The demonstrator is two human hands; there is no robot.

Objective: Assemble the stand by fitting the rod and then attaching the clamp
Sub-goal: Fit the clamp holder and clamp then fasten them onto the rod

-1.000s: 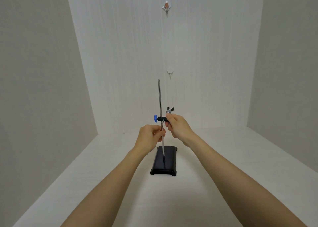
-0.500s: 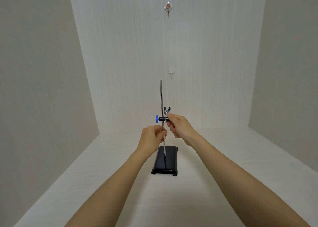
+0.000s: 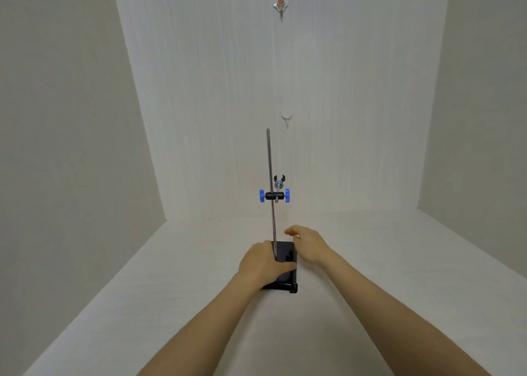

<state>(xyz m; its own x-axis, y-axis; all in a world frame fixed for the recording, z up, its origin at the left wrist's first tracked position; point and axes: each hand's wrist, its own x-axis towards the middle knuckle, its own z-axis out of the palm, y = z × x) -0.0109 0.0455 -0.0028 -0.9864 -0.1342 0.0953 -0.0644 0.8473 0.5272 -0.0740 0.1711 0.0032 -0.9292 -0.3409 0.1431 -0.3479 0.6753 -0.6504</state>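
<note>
A black rectangular base sits on the white surface with a thin metal rod standing upright in it. About halfway up the rod sits the black clamp, with a blue knob on each side and a small forked jaw above. My left hand lies over the left side of the base at the foot of the rod, thumb stretched across the top. My right hand is just right of the base with loosely bent fingers, holding nothing.
White walls close in the surface on the left, back and right. A metal hook and a white round hook are fixed to the back wall above the stand.
Both hands have dropped from the clamp and rod down to the base. My right hand has let go of the clamp, which stays on the rod with both blue knobs now showing.
</note>
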